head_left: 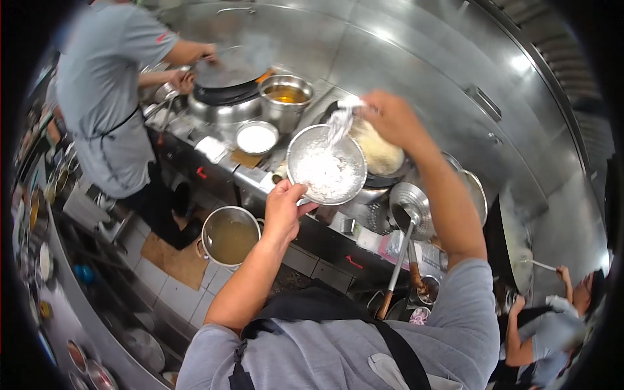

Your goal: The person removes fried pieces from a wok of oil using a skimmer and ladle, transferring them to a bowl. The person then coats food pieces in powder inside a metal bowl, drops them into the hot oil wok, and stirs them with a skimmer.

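My left hand (284, 209) grips the near rim of a round metal bowl (300, 170) that holds white, powdery or flaky stuff (325, 172). Above the bowl's far right side is my right hand (390, 117), blurred, with its fingers closed by a whitish, smeared item (340, 123); what exactly the fingers hold is unclear. Behind and right of the bowl, a pale yellowish mass (377, 151) sits in a dark-rimmed wok or pan, partly covered by the bowl and my right hand.
A pot of amber liquid (286, 95) and a white-filled bowl (257, 138) stand left. A large pot (232, 237) is on the floor side. A perforated ladle (409, 208) lies right. One co-worker (104, 97) stands left at a wok, another (546, 331) lower right.
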A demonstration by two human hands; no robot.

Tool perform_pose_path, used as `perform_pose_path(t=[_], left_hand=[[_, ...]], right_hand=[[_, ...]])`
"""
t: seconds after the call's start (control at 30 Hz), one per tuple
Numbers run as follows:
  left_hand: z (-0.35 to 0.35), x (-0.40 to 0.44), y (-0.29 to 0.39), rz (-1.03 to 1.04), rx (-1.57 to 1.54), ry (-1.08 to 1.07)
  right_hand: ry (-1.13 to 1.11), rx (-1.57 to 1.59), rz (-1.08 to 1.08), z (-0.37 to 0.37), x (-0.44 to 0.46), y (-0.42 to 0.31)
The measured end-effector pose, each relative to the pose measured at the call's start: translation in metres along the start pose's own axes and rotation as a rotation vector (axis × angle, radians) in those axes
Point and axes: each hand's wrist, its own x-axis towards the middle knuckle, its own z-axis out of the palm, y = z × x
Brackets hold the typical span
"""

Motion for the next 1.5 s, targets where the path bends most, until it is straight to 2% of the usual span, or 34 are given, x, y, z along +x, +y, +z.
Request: perform_pose_path(t=[0.03,0.13,0.23,0.3,0.37,0.43,0.47,0.53,0.6,0.67,0.77,0.87,0.93,1.03,1.13,1.27,1.4,1.43,1.5], left_hand=[[0.009,-0.001,0.000,-0.012,0.010,0.005],[0.015,0.007,-0.016,-0.053,0.022,-0.012],[0.032,0.000,-0.017,-0.086,0.024,-0.017],[0.028,0.000,-0.026,-0.098,0.033,-0.031],[0.030,-0.004,-0.024,-0.104,0.037,-0.041],[0.031,-0.010,-0.020,-0.108,0.041,-0.039],[0.033,-0.013,-0.017,-0.102,0.041,-0.035],[0.034,-0.017,-0.012,-0.083,0.053,-0.022],[0.029,-0.017,-0.004,-0.053,0.077,0.009],[0.023,-0.010,-0.002,0.021,0.044,0.039],[0.009,0.007,0.005,0.136,0.023,0.098],[0.003,0.015,0.013,0.229,0.000,0.134],[0.002,0.010,0.024,0.263,-0.029,0.110],[-0.003,0.000,0.032,0.274,-0.047,0.069],[-0.013,-0.004,0.038,0.263,-0.055,0.071],[-0.028,-0.006,0.035,0.219,-0.081,0.056],[-0.029,-0.013,0.031,0.168,-0.081,0.052],[-0.030,-0.012,0.032,0.167,-0.083,0.051],[-0.031,-0.013,0.027,0.145,-0.082,0.047]], right_hand=[[0.052,0.006,-0.014,-0.017,0.006,0.013],[-0.028,0.037,0.201,-0.074,0.019,0.031],[-0.072,-0.061,0.225,-0.069,0.020,0.085],[-0.304,-0.116,0.435,-0.042,0.016,0.112],[-0.390,-0.239,0.311,0.011,0.004,0.160],[-0.646,-0.372,0.447,0.074,-0.005,0.205],[-0.706,-0.493,0.427,0.122,-0.012,0.256],[-0.330,-0.448,0.766,0.118,-0.025,0.224],[-0.117,-0.465,0.629,0.113,0.002,0.226],[0.066,-0.381,0.399,0.073,0.034,0.179],[-0.149,-0.207,0.175,0.014,0.063,0.073],[-0.431,-0.161,-0.019,0.014,0.035,-0.021],[-0.299,-0.285,-0.233,0.051,0.003,-0.045],[-0.412,-0.402,-0.077,0.077,0.000,-0.076],[-0.207,-0.218,-0.130,0.076,0.006,-0.065],[-0.043,-0.053,-0.098,0.056,0.007,-0.083],[-0.258,-0.157,-0.131,0.082,-0.010,-0.073],[-0.117,-0.074,-0.167,0.079,-0.010,-0.071],[-0.183,-0.087,-0.184,0.091,-0.016,-0.063]])
